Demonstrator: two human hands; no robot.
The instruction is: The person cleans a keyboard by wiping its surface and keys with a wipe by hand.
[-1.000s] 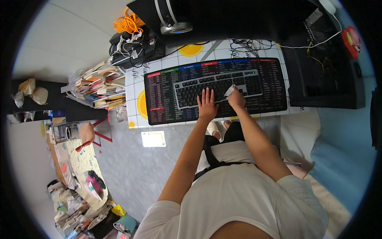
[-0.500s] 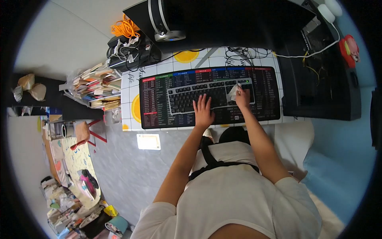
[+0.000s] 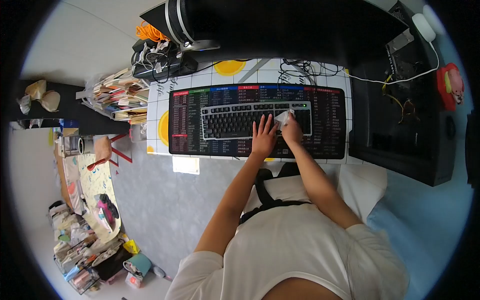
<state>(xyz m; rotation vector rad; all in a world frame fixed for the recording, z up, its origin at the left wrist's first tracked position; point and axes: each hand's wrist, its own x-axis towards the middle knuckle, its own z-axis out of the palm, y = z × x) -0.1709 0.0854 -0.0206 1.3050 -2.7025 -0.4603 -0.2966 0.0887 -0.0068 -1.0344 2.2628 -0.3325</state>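
Note:
A black keyboard (image 3: 225, 123) with a silver-grey frame lies on a dark desk mat (image 3: 327, 135) printed with columns of text. My left hand (image 3: 263, 140) rests on the right-middle part of the keyboard, its fingers stretched out and slightly apart. Just to its right, my right hand (image 3: 292, 132) is closed around a crumpled white tissue (image 3: 283, 119). The tissue touches or hovers just over the keys by the number pad; I cannot tell which. A green light glows at the keyboard's top right corner.
A large black monitor (image 3: 290, 30) stands behind the mat. Dark cables (image 3: 300, 72) lie beneath it. To the right is an open black computer case (image 3: 400, 145) with a red plush toy (image 3: 450, 87) on it. Stacked papers (image 3: 120, 95) stand left of the desk.
My left hand has slid right along the keyboard, closer to the right hand. My right hand has come slightly nearer to me with the tissue. The view has shifted a little.

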